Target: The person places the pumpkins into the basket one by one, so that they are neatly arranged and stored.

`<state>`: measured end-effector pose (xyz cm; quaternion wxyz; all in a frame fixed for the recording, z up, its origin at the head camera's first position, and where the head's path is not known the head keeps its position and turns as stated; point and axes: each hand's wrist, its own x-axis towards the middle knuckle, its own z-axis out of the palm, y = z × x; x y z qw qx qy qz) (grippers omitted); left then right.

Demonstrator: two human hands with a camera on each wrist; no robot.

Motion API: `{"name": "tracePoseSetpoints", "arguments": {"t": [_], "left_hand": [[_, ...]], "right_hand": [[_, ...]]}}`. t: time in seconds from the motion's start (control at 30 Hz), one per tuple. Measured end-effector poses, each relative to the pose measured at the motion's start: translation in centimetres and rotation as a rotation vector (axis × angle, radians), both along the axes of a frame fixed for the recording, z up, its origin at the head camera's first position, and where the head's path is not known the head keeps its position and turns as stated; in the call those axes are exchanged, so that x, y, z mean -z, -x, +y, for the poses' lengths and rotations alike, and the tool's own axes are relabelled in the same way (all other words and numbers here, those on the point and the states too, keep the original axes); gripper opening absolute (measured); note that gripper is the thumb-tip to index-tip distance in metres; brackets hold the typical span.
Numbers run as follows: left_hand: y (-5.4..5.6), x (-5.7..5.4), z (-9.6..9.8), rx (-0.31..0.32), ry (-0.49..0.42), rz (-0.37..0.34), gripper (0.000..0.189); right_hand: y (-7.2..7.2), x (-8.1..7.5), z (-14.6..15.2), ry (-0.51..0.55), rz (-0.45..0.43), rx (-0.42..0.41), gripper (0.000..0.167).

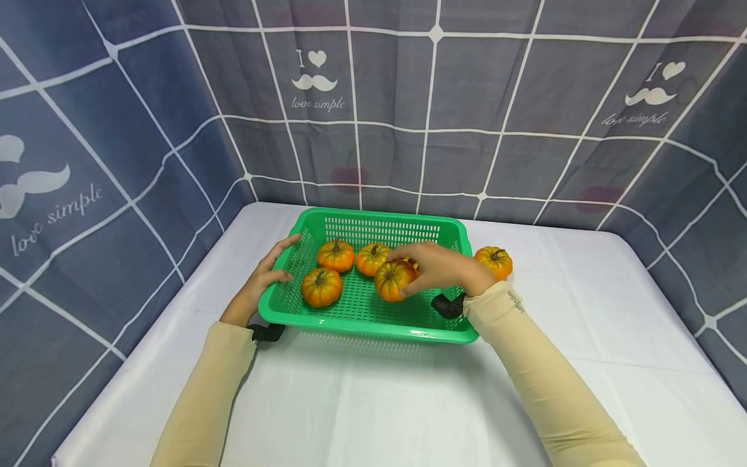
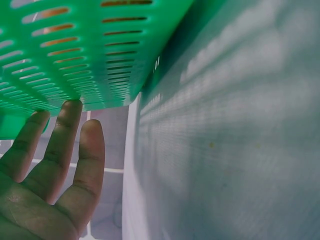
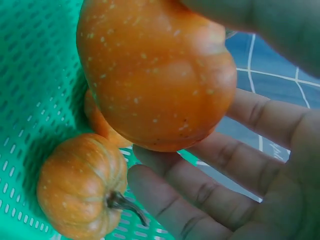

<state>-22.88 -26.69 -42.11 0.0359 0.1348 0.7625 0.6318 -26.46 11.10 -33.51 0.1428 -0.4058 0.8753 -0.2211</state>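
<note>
A green plastic basket (image 1: pixel 362 327) with slotted walls stands on the white-covered table. My left hand (image 1: pixel 262 282) holds its left rim, thumb over the edge; the left wrist view shows several fingers (image 2: pixel 62 145) extended against the outer wall. My right hand (image 1: pixel 434 266) reaches into the basket and grips a small orange pumpkin (image 1: pixel 393 280) between thumb and fingers. The right wrist view shows this held pumpkin (image 3: pixel 155 75) close up, above a stemmed one (image 3: pixel 82 187). Two pumpkins, one rear (image 1: pixel 336 255) and one front (image 1: pixel 322 287), sit in the left part; another (image 1: pixel 373 259) is beside the held one.
One more pumpkin (image 1: pixel 494 262) lies on the table (image 1: pixel 583 305) just right of the basket, partly behind my right wrist. An orange patch (image 1: pixel 413 263) shows behind my right fingers. Dark blue-grey checked cloth (image 1: pixel 391 155) encloses the back and sides.
</note>
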Motion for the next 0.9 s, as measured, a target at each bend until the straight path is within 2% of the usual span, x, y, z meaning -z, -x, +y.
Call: {"name": "tracePoseSetpoints", "arguments": {"t": [0.27,0.53,0.73,0.9], "left_hand": [[0.0,0.0,0.0,0.02,-0.064,-0.015,0.09],[0.0,-0.1,0.1,0.001,-0.003,0.009,0.09],[-0.1,-0.3,0.0,-0.004,-0.007,-0.003,0.09],[-0.1,-0.3,0.0,-0.01,0.018,0.017,0.09]], "right_hand": [[0.8,0.5,-0.9,-0.068,-0.055,-0.022,0.067],[1.5,0.6,-2.0,-0.14,-0.112,-0.02,0.067],[2.1,1.0,-3.0,-0.17,-0.151,-0.045,0.065],[2.3,1.3,-3.5,-0.215,-0.157,-0.035,0.067]]}}
